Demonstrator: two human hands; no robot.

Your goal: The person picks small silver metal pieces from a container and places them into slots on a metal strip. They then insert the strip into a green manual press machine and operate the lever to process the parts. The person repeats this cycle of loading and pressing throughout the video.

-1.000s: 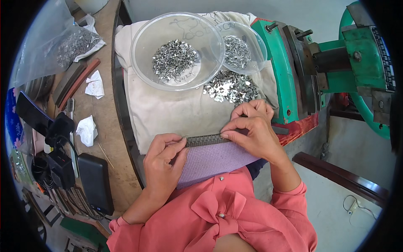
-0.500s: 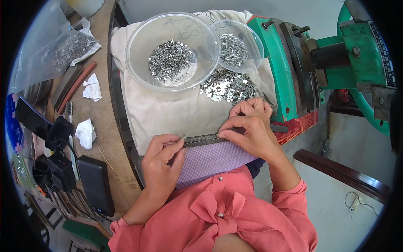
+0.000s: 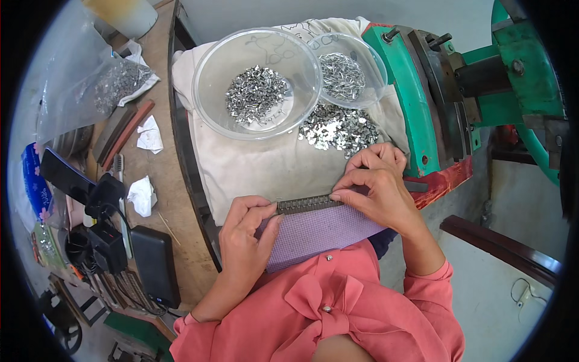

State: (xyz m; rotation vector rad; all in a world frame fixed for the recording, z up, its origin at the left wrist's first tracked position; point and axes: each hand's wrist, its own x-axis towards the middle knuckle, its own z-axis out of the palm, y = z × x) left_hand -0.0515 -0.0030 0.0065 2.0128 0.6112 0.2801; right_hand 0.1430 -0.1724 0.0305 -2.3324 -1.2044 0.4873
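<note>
A dark metal strip with a row of slots (image 3: 306, 206) lies along the far edge of a purple woven cloth pad (image 3: 325, 232). My left hand (image 3: 248, 232) pinches its left end between thumb and fingers; a tiny thin piece shows by those fingertips. At the other end, the thumb and forefinger of my right hand (image 3: 380, 187) press together on the strip, and whatever small part may be between them is hidden. Just beyond my right hand lies a loose heap of small shiny metal pieces (image 3: 338, 128) on a beige cloth (image 3: 241, 163).
A large clear tub (image 3: 202, 90) and a smaller one (image 3: 381, 75) hold small metal parts. To the right stands a green machine vise (image 3: 416, 114). The wooden bench (image 3: 187, 235) at left carries a black power bank (image 3: 155, 265), crumpled tissue (image 3: 142, 196) and a plastic bag (image 3: 78, 66).
The whole view has shifted, so everything sits a little farther right and lower. Both hands keep their hold on the slotted strip, with barely any movement of the fingers.
</note>
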